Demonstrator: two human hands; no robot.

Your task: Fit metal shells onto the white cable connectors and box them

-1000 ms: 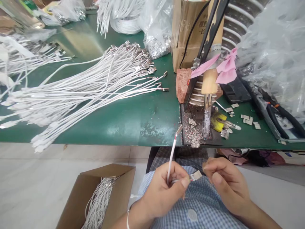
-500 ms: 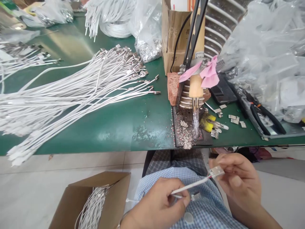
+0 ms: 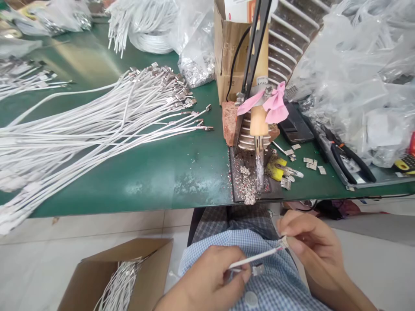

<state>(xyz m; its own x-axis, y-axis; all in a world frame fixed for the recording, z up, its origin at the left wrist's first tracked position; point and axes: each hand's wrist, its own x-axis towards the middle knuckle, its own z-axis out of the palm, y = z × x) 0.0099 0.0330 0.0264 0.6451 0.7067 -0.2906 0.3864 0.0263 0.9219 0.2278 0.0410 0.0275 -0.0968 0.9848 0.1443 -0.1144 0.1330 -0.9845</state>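
Over my lap, my left hand is closed around a white cable, with its end sticking out to the right. Short coloured wires show at that end, where a metal USB plug sits. My right hand pinches this plug between thumb and fingers, which partly cover it. A second USB plug hangs just below my left fingers, against the checked blue cloth. Above my hands, a soldering iron points down from a stand, with a pink ribbon tied on it.
A large bundle of white cables with plugs lies on the green table. Solder debris, a yellow sponge, loose metal shells and black-handled pliers lie rightward. A cardboard box holding cables stands lower left.
My right fingers have closed in over the plug, which is turned and more covered than before. My left hand keeps its hold on the cable. The whole view has shifted slightly.
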